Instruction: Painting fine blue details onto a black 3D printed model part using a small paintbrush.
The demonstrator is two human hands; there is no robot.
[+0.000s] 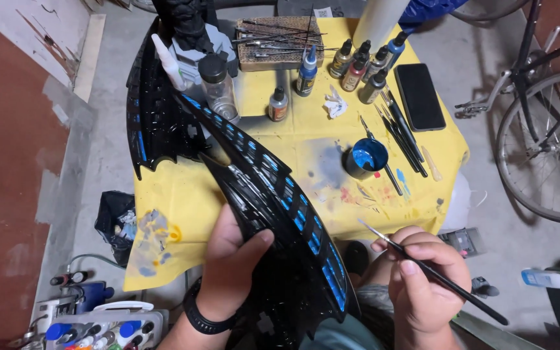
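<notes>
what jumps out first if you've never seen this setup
A big glossy black wing piece with blue panels, gripped by the left hand at centre. The right hand holds a thin paintbrush beside it. Behind, a yellow-covered table carries paint bottles and a blue paint cup.

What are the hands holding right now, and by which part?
Left hand grips the black wing piece by its lower edge, thumb on top. Right hand pinches a thin paintbrush at mid-handle.
</notes>
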